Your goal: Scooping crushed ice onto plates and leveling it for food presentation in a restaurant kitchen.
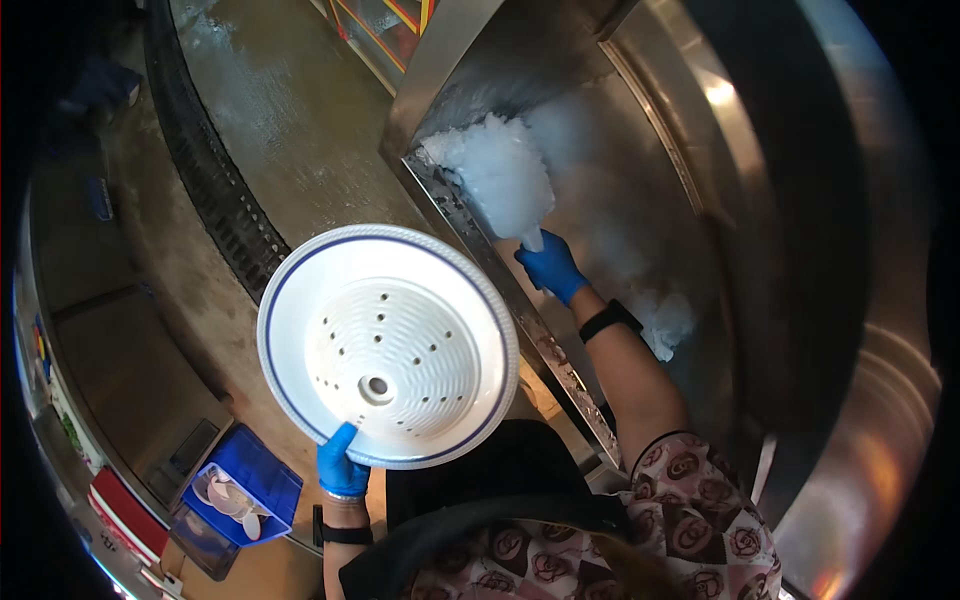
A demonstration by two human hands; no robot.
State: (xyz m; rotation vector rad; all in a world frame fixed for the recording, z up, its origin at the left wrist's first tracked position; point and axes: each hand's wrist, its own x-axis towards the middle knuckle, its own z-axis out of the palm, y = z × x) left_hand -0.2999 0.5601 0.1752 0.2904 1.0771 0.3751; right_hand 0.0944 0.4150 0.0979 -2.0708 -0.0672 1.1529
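My left hand, in a blue glove, grips the near rim of a white perforated bowl. The bowl has a thin blue line inside its ribbed edge, rows of small holes and a larger hole in its bottom; no contents show in it. My right hand, also blue-gloved, is closed around the handle of a pale scoop inside a stainless steel ice bin. White ice covers the scoop's bowl and the bin corner around it, so its edges are hard to tell. More ice lies by my right forearm.
The bin's metal front edge runs between my hands. On the wet floor stretches a black slotted strip. At lower left are a blue plastic bin holding several pale items and a stack of red and white boards.
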